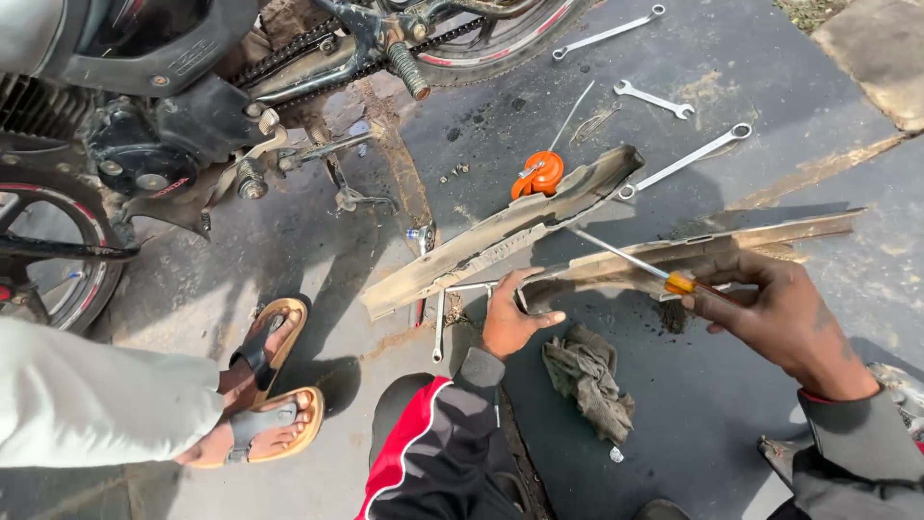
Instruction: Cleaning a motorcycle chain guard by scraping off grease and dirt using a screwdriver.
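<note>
We judge the dirty chain cover (pixel 674 252), lying just right of the grey rag (pixel 589 380), light, stiff and greasy, best held by its edge where our left hand (pixel 508 318) clamps it, while our right hand (pixel 782 310) pinches the screwdriver (pixel 635 262).

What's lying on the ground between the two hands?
In the head view, a crumpled grey rag lies on the dark mat, below the gap between left hand and right hand.

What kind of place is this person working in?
Probably an outdoor, roadside motorcycle repair spot. A motorcycle stands on oil-stained pavement, spanners lie loose on the ground, and the right hand holds a screwdriver against a dirty chain cover.
</note>
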